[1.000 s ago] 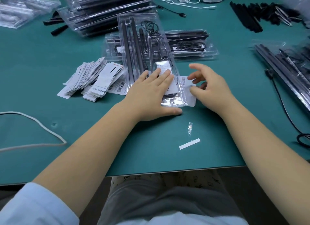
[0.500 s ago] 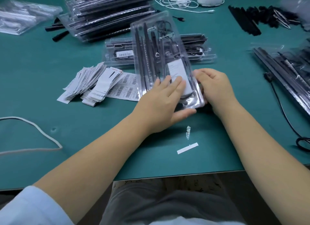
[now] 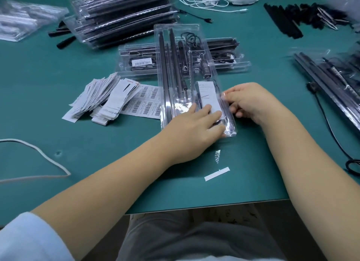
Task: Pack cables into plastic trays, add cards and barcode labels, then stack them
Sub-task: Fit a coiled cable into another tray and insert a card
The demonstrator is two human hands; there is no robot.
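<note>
A long clear plastic tray [image 3: 212, 54] lies lengthwise on the green table [image 3: 116, 163], holding black rods, a coiled black cable and a white card [image 3: 207, 92]. My left hand [image 3: 192, 130] lies flat on the tray's near end, with straight fingers pressing on the card's near edge. At the tray's right rim, my right hand [image 3: 251, 103] has curled fingers and its thumb on the edge, holding the tray.
A fanned pile of cards [image 3: 97, 97] and a barcode label sheet [image 3: 148, 103] lie left of the tray. Packed trays [image 3: 136, 64] lie behind it, with a taller stack [image 3: 124, 13] farther back and more trays [image 3: 331, 79] at the right. A white strip [image 3: 217, 173] lies near the front edge.
The tray slid right, uncovering the label sheet. My right hand moved from beside the tray onto its right rim. My left hand stayed pressed on the near end.
</note>
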